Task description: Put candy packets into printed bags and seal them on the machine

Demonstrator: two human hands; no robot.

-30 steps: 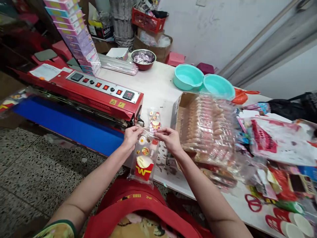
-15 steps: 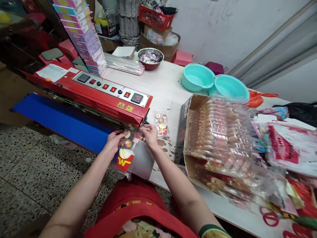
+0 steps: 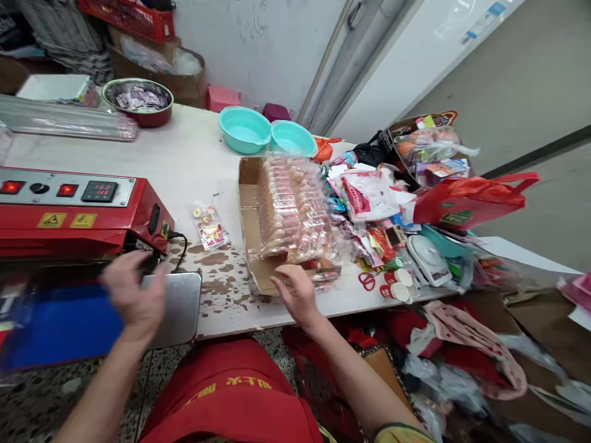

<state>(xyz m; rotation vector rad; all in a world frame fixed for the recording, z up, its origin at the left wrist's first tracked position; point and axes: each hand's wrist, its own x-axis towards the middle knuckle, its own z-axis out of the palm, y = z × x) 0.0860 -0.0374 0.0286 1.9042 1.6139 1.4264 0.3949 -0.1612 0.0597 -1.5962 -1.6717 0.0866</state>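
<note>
My left hand (image 3: 135, 294), blurred by motion, is over the blue belt (image 3: 64, 326) near the right end of the red sealing machine (image 3: 154, 227). Its fingers are apart and nothing shows in them. At the near edge of a cardboard box (image 3: 252, 231) is my right hand (image 3: 298, 294), fingers apart and empty. Rows of clear-wrapped packets (image 3: 286, 209) fill that box. Between machine and box, a small clear packet (image 3: 210, 227) with a red-and-yellow print lies on the worn white table (image 3: 217, 307). A blurred clear packet (image 3: 16, 307) is on the belt at the far left.
Two turquoise basins (image 3: 244, 129) and a metal bowl (image 3: 138, 101) of small sachets stand at the back. Red scissors (image 3: 367, 281), paper cups (image 3: 396, 284), a white scale (image 3: 428, 259) and a red bag (image 3: 475, 206) crowd the right. A black cable (image 3: 183, 249) leaves the machine.
The view has swung right. Both hands have let go of the packet at the machine, which is now further left on the belt. My right hand has moved right to the box.
</note>
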